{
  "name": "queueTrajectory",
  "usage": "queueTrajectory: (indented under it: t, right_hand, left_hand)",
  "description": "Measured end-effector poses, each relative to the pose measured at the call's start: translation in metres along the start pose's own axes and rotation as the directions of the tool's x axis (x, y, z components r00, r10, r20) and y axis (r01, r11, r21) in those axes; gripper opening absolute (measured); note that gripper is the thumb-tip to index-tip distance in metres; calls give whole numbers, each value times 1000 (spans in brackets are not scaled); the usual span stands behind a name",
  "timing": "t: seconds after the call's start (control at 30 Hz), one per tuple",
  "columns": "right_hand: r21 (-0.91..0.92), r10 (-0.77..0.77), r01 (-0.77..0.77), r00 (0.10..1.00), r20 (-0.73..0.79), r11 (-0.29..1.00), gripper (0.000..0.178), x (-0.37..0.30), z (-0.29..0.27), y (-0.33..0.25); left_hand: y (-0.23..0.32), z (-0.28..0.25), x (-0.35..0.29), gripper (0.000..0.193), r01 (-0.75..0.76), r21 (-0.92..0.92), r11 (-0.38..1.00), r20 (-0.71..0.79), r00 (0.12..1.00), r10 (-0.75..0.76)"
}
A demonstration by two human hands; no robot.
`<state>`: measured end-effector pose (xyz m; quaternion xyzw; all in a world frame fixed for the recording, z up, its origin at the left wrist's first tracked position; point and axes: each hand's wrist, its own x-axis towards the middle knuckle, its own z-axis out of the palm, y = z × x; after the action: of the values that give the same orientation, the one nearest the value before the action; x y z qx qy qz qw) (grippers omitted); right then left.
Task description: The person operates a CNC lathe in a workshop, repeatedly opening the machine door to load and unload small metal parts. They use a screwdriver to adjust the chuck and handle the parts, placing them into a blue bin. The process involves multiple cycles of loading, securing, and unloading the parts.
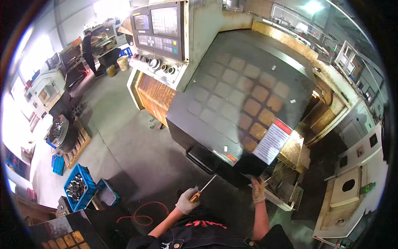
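Observation:
My left hand (187, 201), in a grey work glove, is closed around the orange handle of a screwdriver (202, 190) whose thin metal shaft points up and right. My right hand (258, 190), also gloved, grips the lower edge of the large dark sliding door (232, 99) of a metal-working machine, close to a white and red label (272, 141). Both forearms rise from the lower edge. The door's surface shows a grid of worn, rust-coloured squares.
The machine's control panel (159, 29) with screens and knobs stands at the top. A blue crate (79, 187) of metal parts, a wooden pallet (76, 145) and a red cable (143, 213) lie on the concrete floor at left. A person (88, 49) stands far off.

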<state>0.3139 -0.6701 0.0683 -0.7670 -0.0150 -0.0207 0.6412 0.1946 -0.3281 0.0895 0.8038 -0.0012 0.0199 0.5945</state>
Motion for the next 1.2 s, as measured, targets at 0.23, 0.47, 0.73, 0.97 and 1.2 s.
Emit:
queueTrajectory:
  t: [0.23,0.47,0.73,0.97,1.2]
  right_hand:
    - [30,84,-79,940,-331,996,39,-52,27,52]
    - [23,470,-489,850,238,872,49,-67,161,53]
    - [24,-104,150,557,824,988,58,7,399,-91]
    - [156,-171,86,213,962,984,56,-8,562,-134]
    - [143,-142,17,-32,989,990,47,-51,671,-153]
  left_hand:
    - [-7,-24,4,34,-53,-26,998,-169,984,48]
    - [-10,-95,31,34,-142,76,987,-136,979,152]
    - [-76,-208,9,41,27,-209,978,-131,990,-56]
    - [-97,-341,-43,45,68,-695,716,-177,949,-262]
    - [-112,-378,-105,48,-35,-573,819,-577,727,-373]
